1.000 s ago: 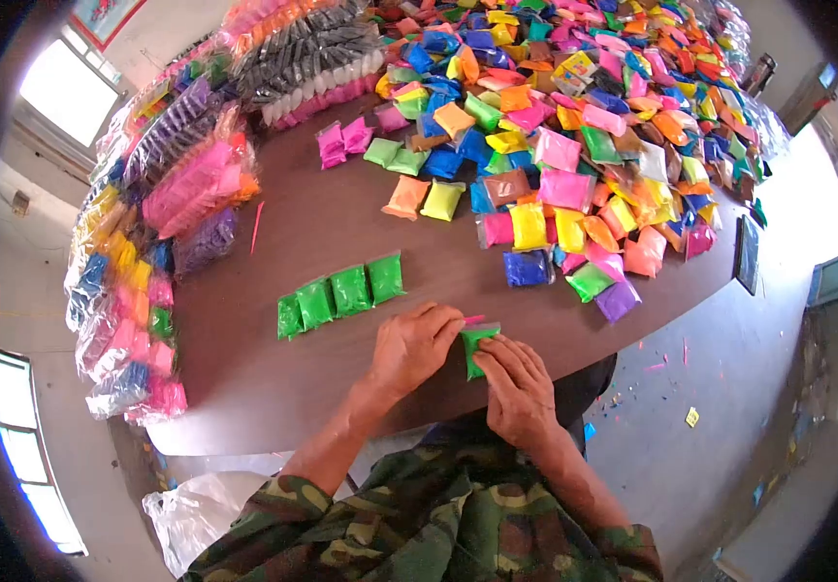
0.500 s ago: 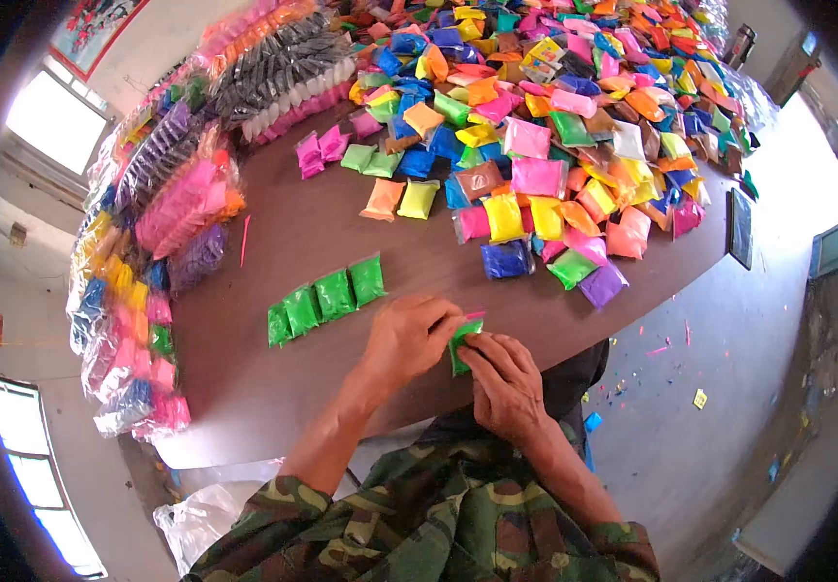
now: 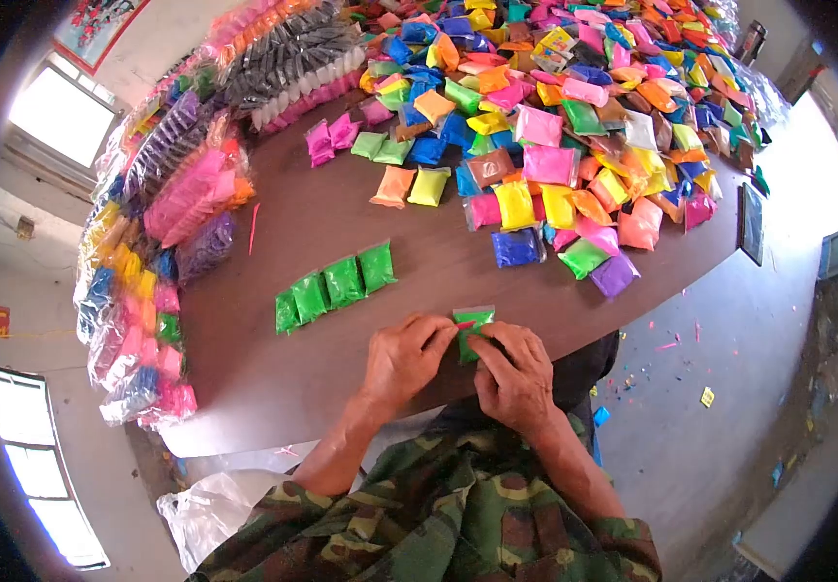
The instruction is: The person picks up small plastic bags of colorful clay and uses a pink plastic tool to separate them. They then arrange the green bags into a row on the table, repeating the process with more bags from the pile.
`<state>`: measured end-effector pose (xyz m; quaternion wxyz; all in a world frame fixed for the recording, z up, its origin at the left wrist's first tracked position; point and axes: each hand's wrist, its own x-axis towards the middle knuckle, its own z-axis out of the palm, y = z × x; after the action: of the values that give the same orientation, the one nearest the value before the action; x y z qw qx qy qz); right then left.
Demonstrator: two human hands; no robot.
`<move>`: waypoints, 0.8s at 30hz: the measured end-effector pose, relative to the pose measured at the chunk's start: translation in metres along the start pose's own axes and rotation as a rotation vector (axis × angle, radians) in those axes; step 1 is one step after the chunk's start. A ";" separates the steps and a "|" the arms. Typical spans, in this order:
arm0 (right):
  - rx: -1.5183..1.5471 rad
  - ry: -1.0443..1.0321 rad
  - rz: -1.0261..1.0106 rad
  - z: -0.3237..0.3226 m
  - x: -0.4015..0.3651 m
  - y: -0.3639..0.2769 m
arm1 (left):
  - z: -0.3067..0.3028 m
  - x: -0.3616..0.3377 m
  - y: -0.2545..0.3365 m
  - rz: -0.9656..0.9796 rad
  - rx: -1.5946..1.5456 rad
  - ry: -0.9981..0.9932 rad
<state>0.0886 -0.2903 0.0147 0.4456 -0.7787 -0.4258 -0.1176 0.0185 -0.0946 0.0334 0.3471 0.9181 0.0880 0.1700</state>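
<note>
A small green packet (image 3: 474, 316) lies between my two hands near the table's front edge, with a short pink strip (image 3: 466, 326) across it. My left hand (image 3: 407, 357) is closed at the packet's left side, fingertips pinched at the end of the pink strip. On the right side, my right hand (image 3: 516, 373) grips the packet with thumb and fingers, covering part of it. A row of several green packets (image 3: 343, 282) lies on the table to the left, beyond my left hand.
The brown table (image 3: 244, 359) carries a large heap of coloured packets (image 3: 550, 165) at the back right. Bundled packets (image 3: 186, 199) line the left edge. A pink strip (image 3: 253, 228) lies near them, and a dark flat object (image 3: 751, 224) sits at the right edge.
The green packet and pink strip have turned, the strip now lying across the packet's upper part instead of at its top edge. Both hands have shifted slightly, and the camera view has moved a little.
</note>
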 end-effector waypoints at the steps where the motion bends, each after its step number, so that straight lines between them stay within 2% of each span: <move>1: 0.004 0.007 0.000 0.000 0.001 -0.001 | 0.004 0.003 -0.005 -0.014 0.006 0.029; 5: -0.002 0.006 -0.004 0.001 -0.001 0.000 | -0.005 0.014 -0.004 -0.109 0.037 0.040; 8: 0.003 0.015 0.006 0.001 0.000 -0.001 | -0.013 0.005 0.011 -0.070 -0.061 -0.023; 11: -0.018 0.036 -0.004 0.005 -0.002 0.001 | -0.004 -0.003 0.009 0.036 0.016 -0.016; 14: -0.025 0.023 -0.007 0.002 -0.001 0.000 | 0.003 0.004 -0.004 -0.029 0.074 0.087; 17: -0.026 0.027 -0.009 0.004 -0.001 0.001 | -0.006 0.010 0.003 -0.018 -0.019 0.061; 20: -0.038 0.021 -0.016 0.007 -0.004 0.004 | -0.009 0.001 0.018 0.025 0.019 -0.023; 24: -0.040 0.029 -0.013 0.008 -0.004 0.003 | 0.001 0.008 -0.005 -0.047 0.027 0.060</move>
<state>0.0865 -0.2873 0.0064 0.4353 -0.7829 -0.4218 -0.1404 0.0265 -0.0893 0.0314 0.3357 0.9148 0.1223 0.1882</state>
